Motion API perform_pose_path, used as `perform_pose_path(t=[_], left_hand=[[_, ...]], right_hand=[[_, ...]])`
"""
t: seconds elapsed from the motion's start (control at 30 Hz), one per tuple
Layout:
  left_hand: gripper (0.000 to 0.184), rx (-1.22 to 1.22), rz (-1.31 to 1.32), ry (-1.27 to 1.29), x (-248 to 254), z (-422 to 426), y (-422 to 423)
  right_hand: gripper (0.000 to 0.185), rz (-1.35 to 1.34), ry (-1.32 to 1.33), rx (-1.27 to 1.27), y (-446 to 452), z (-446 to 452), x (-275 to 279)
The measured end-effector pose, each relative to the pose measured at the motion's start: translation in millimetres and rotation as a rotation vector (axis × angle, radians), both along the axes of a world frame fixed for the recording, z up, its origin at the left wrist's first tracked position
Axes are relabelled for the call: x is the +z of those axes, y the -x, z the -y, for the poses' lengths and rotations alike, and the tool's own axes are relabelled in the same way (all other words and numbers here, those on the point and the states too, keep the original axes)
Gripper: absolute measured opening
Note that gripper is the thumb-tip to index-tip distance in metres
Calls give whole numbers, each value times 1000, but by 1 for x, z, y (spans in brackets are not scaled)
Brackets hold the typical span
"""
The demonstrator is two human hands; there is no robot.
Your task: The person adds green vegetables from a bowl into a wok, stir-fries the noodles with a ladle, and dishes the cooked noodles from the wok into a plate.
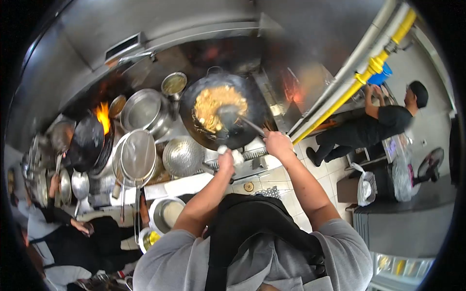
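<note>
A large dark wok [191,127] sits on the range in front of me, with noodles [208,109] and paler pieces in it. My right hand [278,144] is closed round the handle of a long ladle [250,125]. The ladle's blurred head rests among the noodles near the wok's middle. At the wok's near rim my left hand [226,161] is closed on a folded white cloth [237,156]. The rim under the cloth is hidden. Left of that hand lies a perforated metal strainer [183,156].
Metal pots [141,110] and a mesh sieve [138,154] stand on my left. Beyond them a co-worker [63,228] tends a wok [86,144] beside a tall flame [102,117]. Yellow pipe [335,106] runs along the right. Behind it another person [374,123] works at a counter.
</note>
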State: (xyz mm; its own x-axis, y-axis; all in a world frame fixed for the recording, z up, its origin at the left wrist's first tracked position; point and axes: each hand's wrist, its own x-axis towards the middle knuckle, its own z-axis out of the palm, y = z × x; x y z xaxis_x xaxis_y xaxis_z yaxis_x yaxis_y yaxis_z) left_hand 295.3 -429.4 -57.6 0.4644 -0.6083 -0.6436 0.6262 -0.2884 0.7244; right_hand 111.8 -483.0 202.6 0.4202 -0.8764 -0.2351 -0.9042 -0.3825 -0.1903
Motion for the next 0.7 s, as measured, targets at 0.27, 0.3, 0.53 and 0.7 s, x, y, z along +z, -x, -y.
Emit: perform_pose_path(t=[0.27, 0.3, 0.53, 0.7], left_hand=[[24, 6, -52, 48, 2, 0, -4], [17, 123, -82, 163, 34, 8, -1], [23, 152, -129, -1, 102, 17, 8], [27, 85, 115, 164, 41, -59, 46]], right_hand=[[36, -36, 91, 56, 33, -17, 18], [34, -55, 68, 72, 31, -24, 38], [41, 21, 157, 201, 13, -1, 0], [39, 138, 164, 0, -3, -12, -39]])
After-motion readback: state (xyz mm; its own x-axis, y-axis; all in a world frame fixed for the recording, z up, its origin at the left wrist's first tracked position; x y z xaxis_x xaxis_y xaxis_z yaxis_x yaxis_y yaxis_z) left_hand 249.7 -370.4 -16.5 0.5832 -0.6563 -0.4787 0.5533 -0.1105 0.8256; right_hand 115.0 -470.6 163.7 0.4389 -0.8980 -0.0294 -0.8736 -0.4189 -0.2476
